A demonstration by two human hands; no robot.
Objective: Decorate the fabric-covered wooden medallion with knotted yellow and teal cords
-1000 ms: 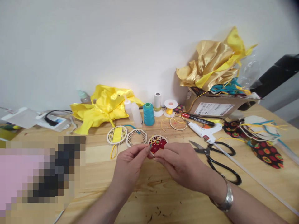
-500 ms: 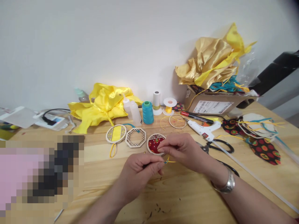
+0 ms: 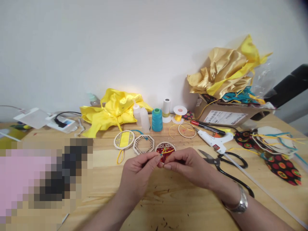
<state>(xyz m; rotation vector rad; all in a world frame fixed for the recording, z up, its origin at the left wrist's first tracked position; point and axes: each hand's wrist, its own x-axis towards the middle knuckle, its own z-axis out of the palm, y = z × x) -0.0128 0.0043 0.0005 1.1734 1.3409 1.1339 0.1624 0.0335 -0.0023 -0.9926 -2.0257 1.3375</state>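
Between the thumb and forefinger of my left hand (image 3: 141,170) is a thin yellow cord (image 3: 168,151) with a bit of teal at the fingertips. My right hand (image 3: 186,165) is closed in a pinch right beside it, fingertips nearly touching the left ones; what it grips is hidden. Just behind the hands lies a round wooden ornament (image 3: 166,145) backed with red patterned fabric, partly covered by them. To its left are an octagonal wooden frame (image 3: 136,147) and a round ornament with yellow fabric (image 3: 124,140), which has a yellow loop.
Black-handled scissors (image 3: 218,162) and a white glue gun (image 3: 216,140) lie at right. Behind stand a teal thread spool (image 3: 157,120), white bottles (image 3: 144,120) and yellow satin (image 3: 115,109). A cardboard box (image 3: 225,116) heaped with fabric stands back right.
My right hand has lowered, its fingertips now close against my left hand's. The yellow cord now shows above the fingers. The whole view has shifted slightly, and more of the scissors shows.
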